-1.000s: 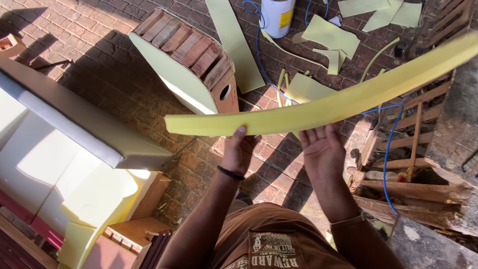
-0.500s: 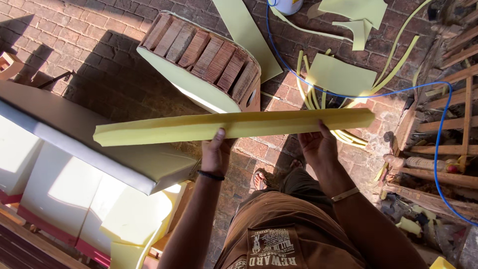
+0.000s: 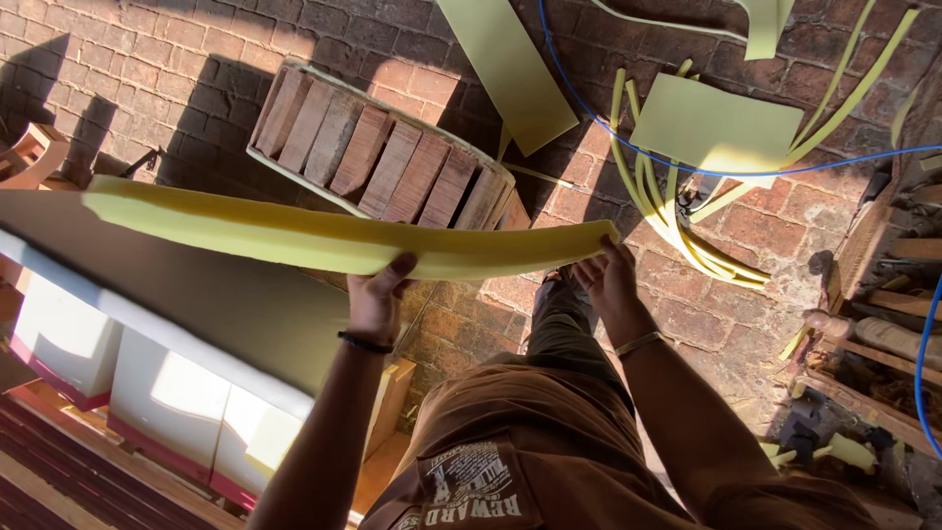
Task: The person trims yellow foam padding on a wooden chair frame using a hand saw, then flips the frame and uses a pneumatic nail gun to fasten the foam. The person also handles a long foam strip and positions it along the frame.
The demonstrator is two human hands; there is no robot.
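A long, flat strip of pale yellow foam stretches across the middle of the view, sagging slightly along its length. The left hand grips it near the middle, thumb curled over the near edge. The right hand pinches its right end between fingers and thumb. The strip hangs in the air above a red brick floor, its left end over a white cushioned bench. Just behind it lies an overturned wooden slatted frame. Farther right sit yellow foam offcuts, a tangle of thin foam trimmings and a blue cable. Compared with half a second earlier, the strip has shifted left and now bows more, with the right hand at its very end.
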